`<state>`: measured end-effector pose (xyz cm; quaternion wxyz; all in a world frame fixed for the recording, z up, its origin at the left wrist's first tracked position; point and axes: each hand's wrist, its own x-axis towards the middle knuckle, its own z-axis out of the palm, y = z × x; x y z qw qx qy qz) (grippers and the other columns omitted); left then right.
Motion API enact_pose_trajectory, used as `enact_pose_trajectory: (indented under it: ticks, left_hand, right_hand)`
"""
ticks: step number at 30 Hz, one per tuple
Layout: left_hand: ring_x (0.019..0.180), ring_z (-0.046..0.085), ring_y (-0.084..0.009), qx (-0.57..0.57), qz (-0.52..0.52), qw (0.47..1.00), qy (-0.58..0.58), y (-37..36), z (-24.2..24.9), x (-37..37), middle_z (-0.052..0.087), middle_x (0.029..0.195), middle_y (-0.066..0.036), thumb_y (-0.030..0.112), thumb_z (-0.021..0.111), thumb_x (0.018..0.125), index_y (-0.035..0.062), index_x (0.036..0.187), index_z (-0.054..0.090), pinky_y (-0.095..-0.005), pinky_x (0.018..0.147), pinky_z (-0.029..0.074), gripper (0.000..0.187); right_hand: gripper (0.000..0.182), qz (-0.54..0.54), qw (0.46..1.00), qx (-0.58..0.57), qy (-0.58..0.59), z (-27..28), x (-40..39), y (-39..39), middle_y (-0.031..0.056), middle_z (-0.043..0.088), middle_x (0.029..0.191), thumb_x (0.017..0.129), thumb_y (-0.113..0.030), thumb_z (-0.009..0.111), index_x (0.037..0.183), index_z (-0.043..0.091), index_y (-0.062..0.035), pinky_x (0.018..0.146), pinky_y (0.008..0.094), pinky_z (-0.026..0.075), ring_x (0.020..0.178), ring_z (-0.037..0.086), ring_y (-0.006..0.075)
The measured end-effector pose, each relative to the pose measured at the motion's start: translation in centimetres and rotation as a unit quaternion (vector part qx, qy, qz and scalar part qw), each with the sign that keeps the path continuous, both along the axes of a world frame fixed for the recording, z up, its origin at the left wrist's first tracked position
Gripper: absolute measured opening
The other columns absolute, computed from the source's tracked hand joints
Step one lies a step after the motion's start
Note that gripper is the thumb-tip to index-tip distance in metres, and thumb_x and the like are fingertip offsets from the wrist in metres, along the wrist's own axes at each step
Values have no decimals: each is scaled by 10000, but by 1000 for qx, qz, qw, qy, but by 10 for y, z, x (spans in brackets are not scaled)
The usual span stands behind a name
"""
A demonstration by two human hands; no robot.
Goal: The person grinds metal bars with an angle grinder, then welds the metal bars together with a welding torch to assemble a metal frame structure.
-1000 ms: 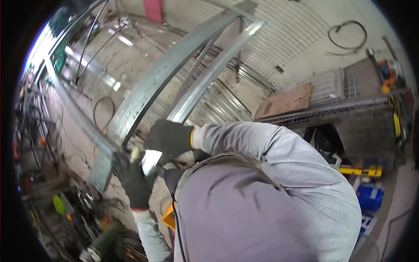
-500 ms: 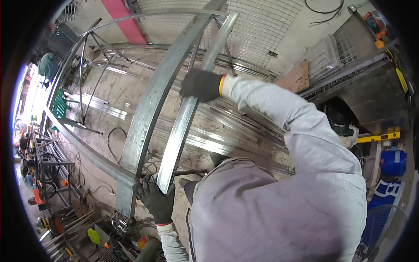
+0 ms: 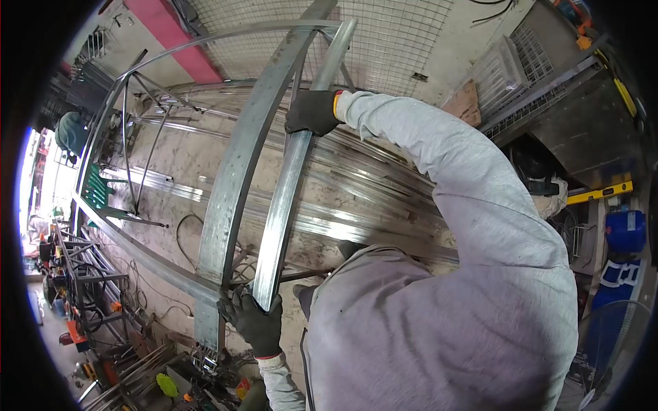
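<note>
Between the two gloved hands runs a long, slightly curved galvanized steel strip [image 3: 288, 185], slanting from the lower middle of the view up toward the top. The left hand [image 3: 255, 322], in a dark glove, is closed around the strip's lower end, fingers wrapped over its edge where it meets the corner of a steel frame [image 3: 205, 312]. The right hand [image 3: 312, 111], also in a dark glove with a yellow cuff, grips the strip well up its length, fingers curled across its face so the metal passes under the palm. Just beside the strip, to its left, a wider curved steel bar [image 3: 236, 171] of the frame runs almost parallel, the two close together at the bottom and at the top. Thin rods [image 3: 140, 154] brace the frame farther left. Beneath lies a concrete floor [image 3: 185, 151] with flat steel lengths [image 3: 356, 226] laid across it. A wire mesh panel [image 3: 404, 41] stands behind. At far right, a blue plastic container [image 3: 625, 231] sits on the floor; its contents cannot be made out.
</note>
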<state>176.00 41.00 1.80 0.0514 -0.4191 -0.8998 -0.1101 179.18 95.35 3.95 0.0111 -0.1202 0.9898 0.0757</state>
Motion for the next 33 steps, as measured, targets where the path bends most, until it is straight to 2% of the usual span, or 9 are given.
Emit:
enact_pose_trajectory:
  ticks: [8, 15, 17, 19, 24, 26, 28, 30, 33]
  left_hand:
    - [1569, 362, -502, 0, -8, 1000, 2, -2, -1, 0, 608, 1466, -299, 560, 861, 818, -82, 1343, 657, -622, 1323, 214, 854]
    - [1553, 382, -512, 9, -17, 1000, 11, -1, -1, 0, 597, 1461, -336, 531, 859, 824, -93, 1339, 658, -610, 1319, 239, 833]
    - [1553, 367, -525, 17, -14, 1000, 20, 0, -2, -1, 613, 1405, -329, 662, 794, 860, -89, 1233, 680, -650, 1312, 226, 847]
    - [1558, 360, -523, 25, -11, 1000, 16, -2, -7, -2, 611, 1406, -331, 666, 791, 861, -92, 1235, 681, -654, 1312, 223, 853]
    - [1570, 344, -515, 22, -20, 999, 27, -1, -4, -2, 615, 1411, -316, 680, 786, 861, -94, 1243, 682, -664, 1313, 205, 869]
    - [1529, 395, -537, 12, -16, 1000, 19, 1, 1, 1, 596, 1438, -355, 569, 855, 819, -83, 1295, 671, -635, 1302, 257, 827]
    - [1521, 401, -541, 9, -26, 999, 29, 2, 2, 1, 600, 1425, -349, 591, 851, 819, -83, 1269, 668, -656, 1288, 262, 830]
    - [1516, 405, -545, 0, -20, 1000, 21, 2, 3, 1, 598, 1422, -351, 608, 851, 814, -84, 1266, 664, -665, 1279, 269, 847]
    - [1509, 402, -560, -7, -19, 1000, 4, 1, 2, 0, 568, 1430, -401, 627, 848, 812, -81, 1290, 645, -665, 1273, 274, 878]
  right_hand:
    - [413, -1, 1000, 0, -31, 3, -3, -2, 58, 746, 1164, 821, -116, 793, 1228, 748, -166, 1025, 477, 554, 1133, 721, 316]
    - [378, 17, 1000, -11, -18, -1, -6, 1, 89, 754, 1112, 783, -102, 809, 1157, 759, -136, 995, 474, 571, 1107, 726, 339]
    - [368, 25, 1000, -12, -13, -3, -7, 3, 93, 754, 1102, 782, -103, 809, 1146, 760, -132, 990, 472, 573, 1101, 727, 342]
    - [375, 26, 999, -6, -20, -5, -9, 5, 86, 743, 1159, 812, -129, 800, 1177, 724, -171, 945, 502, 583, 1119, 734, 352]
    - [376, 16, 1000, -15, -21, -4, -8, 1, 96, 751, 1113, 794, -113, 810, 1161, 739, -151, 964, 492, 578, 1105, 730, 355]
    - [383, 13, 1000, -14, -14, -4, -11, 3, 100, 748, 1121, 796, -130, 818, 1166, 725, -165, 945, 508, 584, 1102, 735, 369]
    - [380, 4, 999, -7, -42, -2, -10, 1, 108, 751, 1100, 788, -135, 829, 1153, 729, -165, 943, 509, 583, 1089, 738, 374]
    - [385, 8, 1000, -4, -14, 0, -8, -2, 72, 752, 1076, 782, -130, 826, 1155, 745, -179, 929, 499, 588, 1059, 746, 350]
    - [343, -20, 997, 35, -61, 8, -8, -8, 66, 742, 1082, 799, -134, 812, 1127, 736, -199, 932, 501, 579, 1074, 747, 333]
